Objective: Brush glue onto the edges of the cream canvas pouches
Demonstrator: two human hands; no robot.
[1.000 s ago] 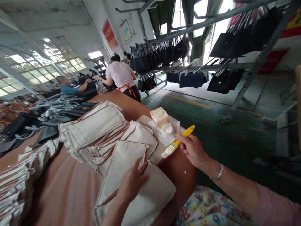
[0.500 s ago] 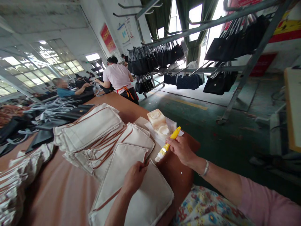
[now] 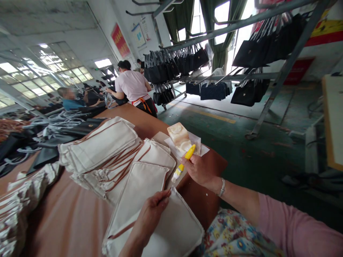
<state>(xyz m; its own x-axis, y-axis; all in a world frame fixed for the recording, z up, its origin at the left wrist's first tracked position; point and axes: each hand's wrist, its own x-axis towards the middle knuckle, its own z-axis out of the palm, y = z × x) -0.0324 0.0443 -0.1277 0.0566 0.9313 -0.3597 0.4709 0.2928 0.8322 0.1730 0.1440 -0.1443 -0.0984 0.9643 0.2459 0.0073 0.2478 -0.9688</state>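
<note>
My right hand (image 3: 199, 170) is closed round a yellow-handled paintbrush (image 3: 188, 154), whose bristles carry a white paste and point down to the left. Just beyond it, a stained whitish tub (image 3: 179, 135) of white paste lies on a sheet of paper (image 3: 203, 150) by the table edge. My left hand (image 3: 154, 210) pinches the upper corner of a cream fabric panel (image 3: 177, 225) between thumb and fingers. Under that hand, another cream panel with brown trim (image 3: 142, 182) overlaps the pile. The brush tip is close to the pinched corner but apart from it.
Stacks of cream panels (image 3: 99, 139) cover the brown table (image 3: 142, 119), with a further row (image 3: 29, 207) at left. Black bags with grey handles lie at the far left. A person (image 3: 132, 85) stands at the far end. A metal rack (image 3: 270, 103) holds black bags.
The brush and my right hand have moved left and slightly down, toward the panel's corner. My left hand has shifted slightly, and the pinched panel's lower right edge has moved right.
</note>
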